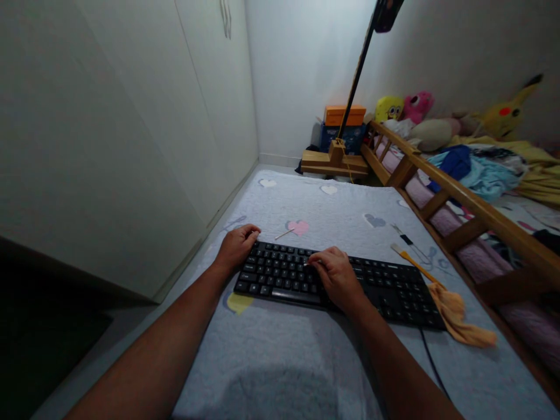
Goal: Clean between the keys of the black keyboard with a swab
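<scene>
A black keyboard point(284, 274) lies on a light blue cloth with heart prints point(280, 344). My left hand point(238, 244) rests at the keyboard's upper left corner, fingers curled against its edge. Over the middle keys, my right hand point(336, 275) pinches a small white-tipped stick, apparently a cotton swab point(307, 264), its tip at the keys. Another cotton swab point(284, 234) lies on the cloth just beyond the keyboard, beside a pink heart print.
Right of the keyboard lie a brush point(413, 261), a wire-like tool with a black grip point(406, 239) and an orange cloth point(459, 318). A cable point(431, 356) runs toward me. A wooden bed rail point(464, 204) borders the right, a white cabinet point(175, 146) the left.
</scene>
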Available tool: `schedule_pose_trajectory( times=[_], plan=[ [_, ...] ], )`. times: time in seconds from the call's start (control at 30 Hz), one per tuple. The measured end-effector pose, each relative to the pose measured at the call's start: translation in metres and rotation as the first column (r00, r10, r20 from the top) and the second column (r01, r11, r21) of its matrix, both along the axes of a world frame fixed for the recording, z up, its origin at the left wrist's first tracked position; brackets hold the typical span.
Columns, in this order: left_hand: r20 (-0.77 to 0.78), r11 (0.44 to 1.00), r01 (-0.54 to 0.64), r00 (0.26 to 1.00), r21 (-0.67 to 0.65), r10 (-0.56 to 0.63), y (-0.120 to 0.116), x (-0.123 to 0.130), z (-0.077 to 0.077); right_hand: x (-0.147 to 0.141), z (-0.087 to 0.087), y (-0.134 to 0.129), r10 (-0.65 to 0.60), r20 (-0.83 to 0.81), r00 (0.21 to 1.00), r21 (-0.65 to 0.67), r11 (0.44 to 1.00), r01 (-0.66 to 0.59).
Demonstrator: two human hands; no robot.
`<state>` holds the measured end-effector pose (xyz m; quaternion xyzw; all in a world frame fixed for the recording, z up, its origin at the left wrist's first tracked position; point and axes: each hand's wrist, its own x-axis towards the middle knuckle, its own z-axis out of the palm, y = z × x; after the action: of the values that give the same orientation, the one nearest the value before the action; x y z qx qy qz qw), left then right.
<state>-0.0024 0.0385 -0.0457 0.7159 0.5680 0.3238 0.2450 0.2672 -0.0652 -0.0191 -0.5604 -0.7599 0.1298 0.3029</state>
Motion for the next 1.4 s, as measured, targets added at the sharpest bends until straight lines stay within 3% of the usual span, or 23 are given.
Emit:
schedule_pose_trajectory(
  times=[0.5, 0.83, 1.03, 1.4],
  plan=[
    [-0.014, 1.000, 0.002, 1.000, 0.002, -0.002, 0.001, 0.000, 0.001, 0.015, 0.000, -0.006, 0.001, -0.033, 0.999, -0.018, 1.000, -0.001],
    [0.003, 1.000, 0.005, 1.000, -0.004, -0.005, -0.001, 0.001, 0.002, 0.005, 0.002, -0.007, 0.007, -0.096, 0.995, -0.031, 0.999, -0.010],
    [-0.005, 1.000, 0.007, 1.000, -0.014, -0.007, -0.001, 0.002, 0.003, 0.001, -0.001, -0.004, 0.035, -0.037, 0.999, 0.001, 0.999, -0.035],
    [-0.010, 1.000, 0.005, 1.000, -0.014, -0.006, 0.000, 0.001, 0.002, 0.006, 0.003, -0.005, -0.032, 0.056, 0.998, 0.048, 0.998, 0.029]
  ],
)
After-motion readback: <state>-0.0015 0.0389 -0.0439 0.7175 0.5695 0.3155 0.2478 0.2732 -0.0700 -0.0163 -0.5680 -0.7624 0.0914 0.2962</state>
